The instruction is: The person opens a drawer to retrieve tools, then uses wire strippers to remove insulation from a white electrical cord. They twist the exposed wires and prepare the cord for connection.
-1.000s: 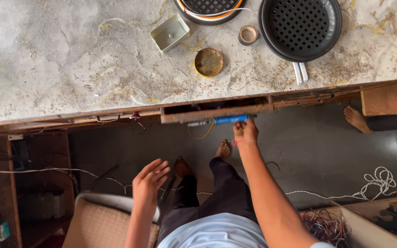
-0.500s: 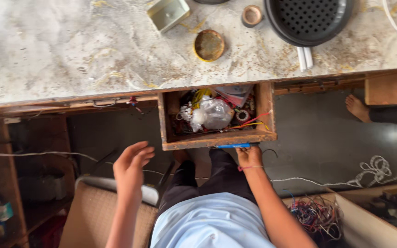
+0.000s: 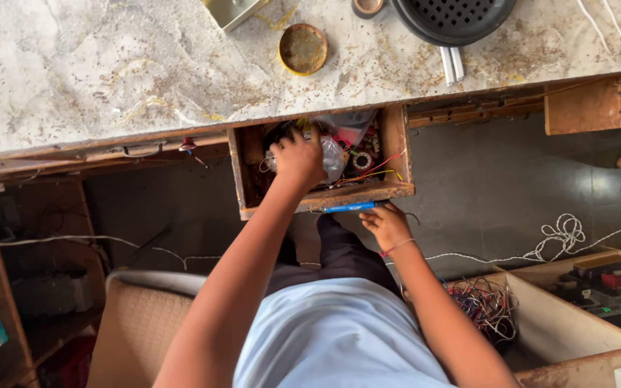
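In the drawer (image 3: 397,154), left hand (image 3: 297,158), seemingly rummaging.

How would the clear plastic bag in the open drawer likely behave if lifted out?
The clear plastic bag looks crumpled, so probably floppy and light. Wires crowd beside it, so it may snag. The left hand rests on it.
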